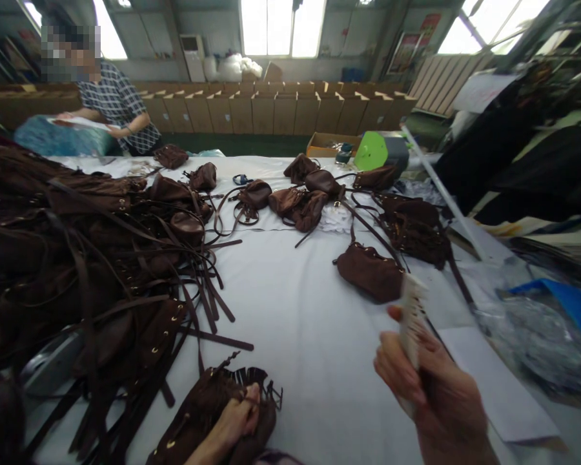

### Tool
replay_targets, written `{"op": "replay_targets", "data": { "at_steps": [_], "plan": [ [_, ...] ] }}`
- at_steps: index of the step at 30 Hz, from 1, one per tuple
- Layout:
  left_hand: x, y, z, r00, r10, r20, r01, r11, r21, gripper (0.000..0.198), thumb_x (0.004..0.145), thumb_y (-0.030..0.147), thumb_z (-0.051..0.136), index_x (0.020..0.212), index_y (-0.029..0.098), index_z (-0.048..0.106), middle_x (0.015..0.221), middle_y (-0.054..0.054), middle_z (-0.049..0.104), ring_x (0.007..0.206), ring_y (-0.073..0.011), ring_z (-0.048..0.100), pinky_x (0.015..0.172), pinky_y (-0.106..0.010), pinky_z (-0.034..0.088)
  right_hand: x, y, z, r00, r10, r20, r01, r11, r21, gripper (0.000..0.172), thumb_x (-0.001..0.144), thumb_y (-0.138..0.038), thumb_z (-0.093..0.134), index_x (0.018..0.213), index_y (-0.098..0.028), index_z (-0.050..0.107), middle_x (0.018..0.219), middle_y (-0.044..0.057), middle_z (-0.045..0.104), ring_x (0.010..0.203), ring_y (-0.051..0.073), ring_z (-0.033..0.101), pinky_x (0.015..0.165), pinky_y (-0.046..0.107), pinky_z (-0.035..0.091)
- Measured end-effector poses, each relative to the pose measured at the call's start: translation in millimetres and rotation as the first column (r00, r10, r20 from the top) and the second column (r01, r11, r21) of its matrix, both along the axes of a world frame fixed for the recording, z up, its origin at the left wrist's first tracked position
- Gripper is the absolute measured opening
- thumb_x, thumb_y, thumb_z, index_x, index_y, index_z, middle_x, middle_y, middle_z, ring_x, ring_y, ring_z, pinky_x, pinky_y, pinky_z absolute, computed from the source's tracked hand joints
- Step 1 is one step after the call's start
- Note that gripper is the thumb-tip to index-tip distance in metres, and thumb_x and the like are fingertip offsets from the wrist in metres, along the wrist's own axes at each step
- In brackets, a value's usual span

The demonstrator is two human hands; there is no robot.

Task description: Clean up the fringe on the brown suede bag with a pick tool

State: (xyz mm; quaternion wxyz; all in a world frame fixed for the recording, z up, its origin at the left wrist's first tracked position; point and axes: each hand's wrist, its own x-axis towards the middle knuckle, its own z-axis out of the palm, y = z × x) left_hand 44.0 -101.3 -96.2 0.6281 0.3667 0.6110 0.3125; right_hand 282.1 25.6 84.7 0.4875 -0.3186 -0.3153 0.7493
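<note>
At the lower middle, my left hand (239, 413) is closed on the edge of a dark brown fringed bag (193, 407) with gold eyelets, which lies at the table's near side. To the right, my right hand (426, 381) is raised above the table, fingers closed around a thin, flat white object (411, 316) with dark marks along one side. It is blurred, and its kind does not show. Just beyond that hand lies a small brown drawstring bag (370, 272). A big pile of brown bags with long straps (87, 258) covers the left side.
More brown bags (297, 203) lie across the white table (290, 297). Clear plastic bags (537, 336) and a white sheet (494, 381) are at right. A green and grey device (372, 150) stands at the far edge. A co-worker (119, 103) handles something at back left; cardboard boxes (261, 113) line the background.
</note>
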Motion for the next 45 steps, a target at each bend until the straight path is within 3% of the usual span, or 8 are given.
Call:
{"op": "replay_targets", "data": {
  "at_steps": [4,8,15,23,29,34,40,45],
  "plan": [
    [-4.0,13.7,18.0,0.994,0.045,-0.100,-0.029,0.987,0.159,0.057,0.089,0.065,0.027,0.056,0.021,0.043,0.053,0.001,0.044,0.056,-0.0139,0.045,0.062,-0.029,0.037,-11.8,1.9,-68.4,0.598,0.286,0.749,-0.235,0.956,-0.177,0.057,0.085,-0.028,0.040,0.140,-0.013,0.037,0.055,-0.004,0.054,0.044,0.012,0.048,0.044,0.022,0.038],
    [-3.5,32.1,37.5,0.983,-0.033,-0.179,0.080,0.961,0.263,0.047,0.093,0.055,0.023,0.063,0.022,0.039,0.059,0.003,0.038,0.057,-0.0134,0.040,0.057,-0.028,0.034,-57.1,-22.7,-141.0,0.268,0.388,0.882,-0.387,0.881,-0.270,0.047,0.078,-0.015,0.039,0.121,-0.013,0.059,0.074,0.007,0.066,0.073,0.019,0.064,0.067,0.030,0.048],
    [-24.5,76.9,69.8,0.843,-0.355,-0.404,0.497,0.802,0.332,0.009,0.074,0.017,0.054,0.067,0.021,0.050,0.079,-0.001,0.051,0.077,-0.0182,0.041,0.074,-0.031,0.031,-117.9,-42.7,-132.8,0.400,0.550,0.733,-0.587,0.768,-0.256,0.018,0.069,-0.016,0.049,0.076,-0.017,0.065,0.068,0.005,0.067,0.071,0.018,0.064,0.065,0.027,0.048],
    [-47.6,100.6,76.1,0.842,-0.517,-0.153,0.533,0.841,0.090,0.042,0.081,0.054,0.056,0.057,0.020,0.056,0.048,0.004,0.045,0.045,-0.0120,0.035,0.052,-0.029,0.031,-107.9,-58.7,-110.7,0.587,0.787,0.192,-0.715,0.615,-0.333,0.014,0.065,-0.019,0.050,0.071,-0.015,0.062,0.043,-0.005,0.051,0.032,0.006,0.042,0.035,0.017,0.033],
    [-48.7,71.3,58.9,0.921,-0.260,0.291,0.236,0.965,0.115,0.077,0.086,0.070,0.005,0.128,0.018,0.043,0.109,-0.012,0.063,0.096,-0.0245,0.063,0.085,-0.040,0.048,-98.3,-74.5,-117.4,0.830,0.506,-0.236,-0.556,0.711,-0.432,0.025,0.069,-0.020,0.067,0.092,-0.011,0.066,0.040,-0.008,0.052,0.027,0.004,0.040,0.032,0.014,0.027],
    [-31.3,36.0,53.4,0.902,-0.235,0.364,0.190,0.970,0.154,0.097,0.067,0.046,0.076,0.145,0.023,0.023,0.114,-0.008,0.063,0.105,-0.0250,0.059,0.097,-0.040,0.041,-92.4,-83.5,-131.3,0.883,0.379,-0.278,-0.470,0.741,-0.480,0.033,0.070,-0.023,0.072,0.100,-0.011,0.065,0.040,-0.008,0.050,0.027,0.004,0.036,0.031,0.015,0.026],
    [2.0,5.3,18.0,0.945,-0.320,0.064,0.313,0.944,0.102,0.047,0.075,0.033,0.069,0.117,0.020,0.055,0.094,-0.004,0.064,0.089,-0.0215,0.059,0.081,-0.032,0.046,-39.2,-45.1,-77.3,0.942,0.112,-0.316,-0.220,0.918,-0.330,0.027,0.075,-0.026,0.070,0.102,-0.026,0.067,0.042,-0.012,0.041,0.030,0.001,0.018,0.033,0.014,0.019],
    [4.2,5.5,14.6,0.966,-0.251,-0.063,0.257,0.960,0.112,0.047,0.091,0.055,0.035,0.076,0.016,0.056,0.067,-0.002,0.054,0.063,-0.0166,0.051,0.061,-0.030,0.042,20.3,-3.0,-59.3,0.962,-0.018,0.273,0.069,0.981,-0.179,0.044,0.079,-0.035,0.064,0.121,-0.021,0.057,0.050,-0.008,0.049,0.038,0.006,0.037,0.039,0.017,0.030]
  ]
}}
